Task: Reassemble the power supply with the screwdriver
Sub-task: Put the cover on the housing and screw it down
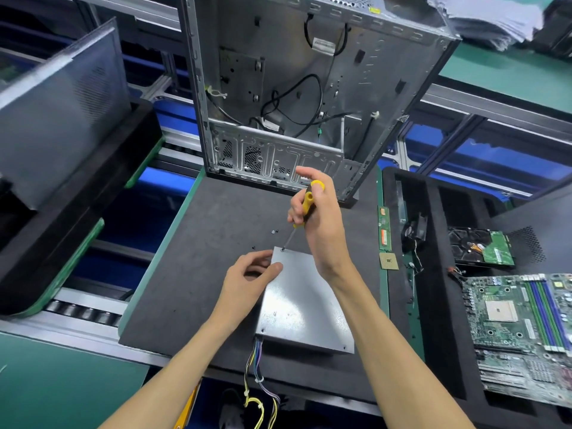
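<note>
Forearms reach in from the bottom edge toward the power supply [301,300], a flat grey metal box lying cover-up on the dark mat of the desk [198,274], its bundle of coloured wires [258,371] trailing off the near edge toward the camera. At the box's far left corner sits a screw [282,250], and the tip of the screwdriver [301,212] meets it there. The tool's long axis slants up and to the right, away from the camera, its yellow-and-black handle closed inside the grip of the right hand [318,218]. The left hand [247,280] rests at the box's left edge just below that corner, fingers loosely curled, thumb on the cover, steadying it; whether it pinches anything cannot be told. Both hands are at the working corner, the right one above it. Loose screws [274,231] lie on the mat just beyond the corner, within easy reach. Open mat surrounds the box to the left and far side. Farther back stands an empty computer case [309,88]; to the right, a motherboard [523,329] and a hard drive [481,247] rest well apart.
</note>
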Available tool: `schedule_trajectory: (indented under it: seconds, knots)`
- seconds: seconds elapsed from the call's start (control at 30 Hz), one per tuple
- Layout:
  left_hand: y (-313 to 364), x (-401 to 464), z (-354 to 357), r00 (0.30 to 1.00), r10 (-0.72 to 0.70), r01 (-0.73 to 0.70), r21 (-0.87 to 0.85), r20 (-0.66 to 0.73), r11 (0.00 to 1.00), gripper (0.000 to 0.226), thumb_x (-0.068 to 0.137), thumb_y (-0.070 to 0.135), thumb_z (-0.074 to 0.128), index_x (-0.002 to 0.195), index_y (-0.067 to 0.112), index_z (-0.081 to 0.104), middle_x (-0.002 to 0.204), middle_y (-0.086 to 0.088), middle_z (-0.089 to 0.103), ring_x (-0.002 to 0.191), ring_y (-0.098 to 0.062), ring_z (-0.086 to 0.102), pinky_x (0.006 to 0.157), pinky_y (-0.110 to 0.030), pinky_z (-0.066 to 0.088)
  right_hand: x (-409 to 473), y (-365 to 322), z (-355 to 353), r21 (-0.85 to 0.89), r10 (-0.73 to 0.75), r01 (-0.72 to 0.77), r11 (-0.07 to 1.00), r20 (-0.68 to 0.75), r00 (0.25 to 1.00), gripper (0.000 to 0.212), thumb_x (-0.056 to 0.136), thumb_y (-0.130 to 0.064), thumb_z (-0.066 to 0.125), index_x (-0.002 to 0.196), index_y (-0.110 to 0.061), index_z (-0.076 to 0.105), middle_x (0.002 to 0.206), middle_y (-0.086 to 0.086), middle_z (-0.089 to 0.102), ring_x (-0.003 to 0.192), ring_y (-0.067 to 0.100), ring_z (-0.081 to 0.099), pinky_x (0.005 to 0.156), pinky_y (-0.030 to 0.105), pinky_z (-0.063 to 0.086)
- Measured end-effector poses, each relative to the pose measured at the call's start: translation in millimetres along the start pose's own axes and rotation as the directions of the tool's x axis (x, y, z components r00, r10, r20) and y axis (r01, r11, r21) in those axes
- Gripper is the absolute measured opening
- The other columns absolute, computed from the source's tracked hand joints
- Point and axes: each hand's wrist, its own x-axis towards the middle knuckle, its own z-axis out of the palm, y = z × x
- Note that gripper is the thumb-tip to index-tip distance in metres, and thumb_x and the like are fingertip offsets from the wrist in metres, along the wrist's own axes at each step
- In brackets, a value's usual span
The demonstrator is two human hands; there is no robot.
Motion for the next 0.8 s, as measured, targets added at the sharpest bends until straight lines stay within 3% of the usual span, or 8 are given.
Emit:
schedule_trajectory:
  seconds: [0.13,0.27,0.37,0.43,0.53,0.63,0.7,0.8]
  knots:
    - [-7,2,2,1.0,0.018,-0.018,-0.036,-0.021,0.999,0.035,0.079,0.041,0.082,0.111,0.028,0.074,0.11,-0.003,0.071,0.095,-0.016,0.067,0.084,-0.02,0.054,3,-2,3,0.02,0.028,-0.028,0.999,0.014,1.0,0.032,0.103,-0.041,0.037,0.106,-0.021,0.063,0.076,-0.004,0.055,0.069,0.016,0.049,0.069,0.031,0.039]
    - [-11,1,5,0.999,0.035,-0.037,-0.058,-0.038,0.998,0.045,0.07,0.055,0.077,0.109,0.032,0.075,0.107,-0.001,0.072,0.095,-0.018,0.066,0.085,-0.025,0.055,4,-6,6,-0.009,-0.005,0.005,1.0,0.001,1.0,0.012,0.102,-0.03,0.05,0.1,-0.019,0.054,0.084,0.001,0.067,0.075,0.021,0.064,0.062,0.022,0.044]
    - [-10,0,7,0.998,0.04,-0.044,-0.071,-0.058,0.997,0.041,0.068,0.053,0.078,0.104,0.033,0.077,0.107,-0.001,0.072,0.088,-0.011,0.066,0.082,-0.019,0.053,2,-8,9,-0.004,-0.005,0.005,1.0,0.003,1.0,0.017,0.098,-0.028,0.058,0.096,-0.019,0.044,0.069,-0.005,0.054,0.061,0.016,0.048,0.059,0.023,0.039]
    - [-9,1,7,0.998,0.035,-0.039,-0.071,-0.061,0.997,0.037,0.071,0.048,0.079,0.104,0.031,0.076,0.108,-0.002,0.072,0.088,-0.012,0.066,0.081,-0.018,0.053,1,-8,11,0.018,0.007,-0.008,1.0,0.034,0.999,0.017,0.1,-0.034,0.049,0.104,-0.018,0.051,0.07,-0.004,0.046,0.063,0.015,0.038,0.06,0.025,0.034]
    - [-9,1,6,0.998,0.024,-0.029,-0.084,-0.064,0.996,0.025,0.082,0.03,0.082,0.106,0.027,0.076,0.108,-0.004,0.072,0.09,-0.015,0.066,0.081,-0.017,0.053,0,-9,13,-0.012,0.029,-0.028,1.0,0.044,0.999,0.031,0.104,-0.031,0.036,0.112,-0.016,0.062,0.079,-0.006,0.054,0.071,0.014,0.047,0.068,0.028,0.035]
    - [-9,1,7,0.998,0.016,-0.023,-0.094,-0.068,0.995,0.022,0.086,0.023,0.08,0.107,0.025,0.076,0.107,-0.004,0.073,0.092,-0.017,0.066,0.082,-0.019,0.054,-1,-11,14,-0.035,0.007,-0.006,0.999,0.036,0.999,0.015,0.104,-0.022,0.047,0.106,-0.009,0.055,0.086,-0.001,0.067,0.076,0.016,0.063,0.07,0.025,0.047]
    - [-9,1,7,0.997,0.013,-0.019,-0.095,-0.07,0.995,0.023,0.086,0.023,0.079,0.108,0.024,0.075,0.107,-0.003,0.073,0.096,-0.021,0.066,0.084,-0.02,0.054,0,-14,15,-0.066,0.007,-0.004,0.998,0.043,0.999,0.01,0.102,-0.021,0.053,0.104,-0.013,0.049,0.076,-0.002,0.062,0.068,0.015,0.056,0.065,0.021,0.045]
    - [-9,2,7,0.997,0.013,-0.02,-0.097,-0.071,0.995,0.023,0.086,0.023,0.079,0.109,0.024,0.075,0.108,-0.002,0.073,0.098,-0.022,0.066,0.086,-0.022,0.055,0,-12,15,-0.063,0.02,-0.016,0.998,0.07,0.997,0.021,0.104,-0.03,0.041,0.112,-0.02,0.057,0.076,-0.006,0.049,0.07,0.013,0.042,0.066,0.023,0.036]
